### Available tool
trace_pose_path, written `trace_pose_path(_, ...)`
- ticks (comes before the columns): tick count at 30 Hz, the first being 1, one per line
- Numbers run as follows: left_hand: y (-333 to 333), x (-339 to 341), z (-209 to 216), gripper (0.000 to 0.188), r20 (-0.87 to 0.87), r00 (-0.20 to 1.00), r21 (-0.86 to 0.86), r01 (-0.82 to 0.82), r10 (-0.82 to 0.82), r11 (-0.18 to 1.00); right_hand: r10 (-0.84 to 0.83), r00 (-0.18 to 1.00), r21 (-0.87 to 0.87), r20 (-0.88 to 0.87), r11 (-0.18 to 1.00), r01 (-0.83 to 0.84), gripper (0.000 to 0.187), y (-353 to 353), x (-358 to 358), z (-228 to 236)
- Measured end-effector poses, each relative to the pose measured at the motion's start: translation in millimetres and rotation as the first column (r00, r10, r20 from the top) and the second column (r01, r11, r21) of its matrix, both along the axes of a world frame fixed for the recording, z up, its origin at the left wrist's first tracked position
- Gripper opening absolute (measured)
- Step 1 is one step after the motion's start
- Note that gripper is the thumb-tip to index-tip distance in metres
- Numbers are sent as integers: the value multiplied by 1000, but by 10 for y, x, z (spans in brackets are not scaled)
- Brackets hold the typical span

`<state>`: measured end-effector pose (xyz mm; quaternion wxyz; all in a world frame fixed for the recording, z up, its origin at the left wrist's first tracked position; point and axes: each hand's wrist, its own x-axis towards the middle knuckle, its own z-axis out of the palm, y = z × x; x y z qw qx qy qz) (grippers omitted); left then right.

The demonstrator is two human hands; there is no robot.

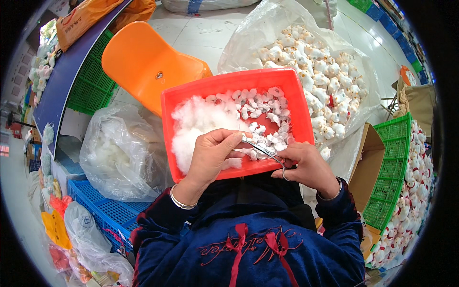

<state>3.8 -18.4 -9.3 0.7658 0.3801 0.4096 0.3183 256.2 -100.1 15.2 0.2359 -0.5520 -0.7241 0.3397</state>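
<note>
A red plastic tub is right in front of me, at my lap. White fluffy stuffing fills its left side. Several small white and grey fabric pieces lie scattered over its right side. My left hand is above the stuffing, thumb and fingers pinched on a small white fabric piece, mostly hidden by the fingertips. In my right hand are metal forceps with ring handles, the thumb and fingers at the rings. Their tips point left and meet the small piece at my left fingertips.
An orange chair stands beyond the tub. Beyond right, a clear bag holds many white plush pieces. At left are a plastic bag of stuffing and a blue crate. A cardboard box and green crate stand at right.
</note>
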Motion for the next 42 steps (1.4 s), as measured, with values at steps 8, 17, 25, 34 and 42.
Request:
trace_pose_path(8, -74, 1, -2, 22, -30, 999, 177, -25, 31, 984, -77, 990, -209, -116, 976, 52, 38, -8, -45, -8)
trace_pose_path(17, 11, -138, 66, 25, 31, 994, 111, 100, -104, 989, -2, 995, -247, -102, 969, -24, 52, 36, -7, 36)
trace_pose_path(25, 177, -289, -45, 24, 98, 934, 193, 320, -343, 928, 57, 967, -397, -250, 905, -156, 65, 88, 127, 19)
trace_pose_path(34, 232, -299, 78, 15, 40, 905, 228, 404, -423, 886, 166, 945, -403, -283, 873, -275, 67, 177, 167, 74)
trace_pose_path(42, 206, -305, 155, 14, -27, 922, 225, 382, -386, 896, 130, 970, -436, -206, 875, -210, 52, 215, 111, 129)
